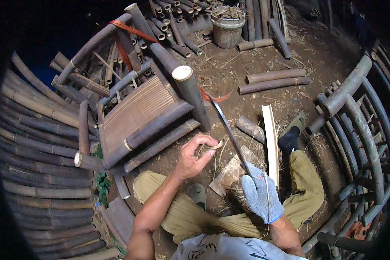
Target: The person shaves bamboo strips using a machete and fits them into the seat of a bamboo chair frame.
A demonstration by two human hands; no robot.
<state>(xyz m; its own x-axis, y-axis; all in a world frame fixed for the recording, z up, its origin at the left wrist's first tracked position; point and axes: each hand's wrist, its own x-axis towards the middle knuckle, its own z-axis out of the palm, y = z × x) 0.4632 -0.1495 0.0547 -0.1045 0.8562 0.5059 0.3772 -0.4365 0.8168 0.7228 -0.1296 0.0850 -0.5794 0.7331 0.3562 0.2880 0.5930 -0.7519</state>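
Note:
My bare left hand (194, 157) is closed, with thumb and fingertips pinching a curled, pale bamboo strip (219, 145). To its right, my right hand (261, 195) wears a grey knitted glove with a blue cuff. Its fingers are wrapped round the near end of a long, narrow knife (230, 135); the handle is hidden in the glove. The blade slants up and away to the left, toward a bamboo chair (138, 110). A thin strand runs along the glove's back. Below the knife lies a flat board (232, 172) on the ground between my legs.
A pale split bamboo piece (271, 143) lies beside my right foot, near a short bamboo tube (250, 128). Two bamboo lengths (275, 80) lie farther off. A bucket (228, 32) holds scraps. Bamboo poles (43, 167) are stacked at left; bamboo frames (355, 130) stand at right.

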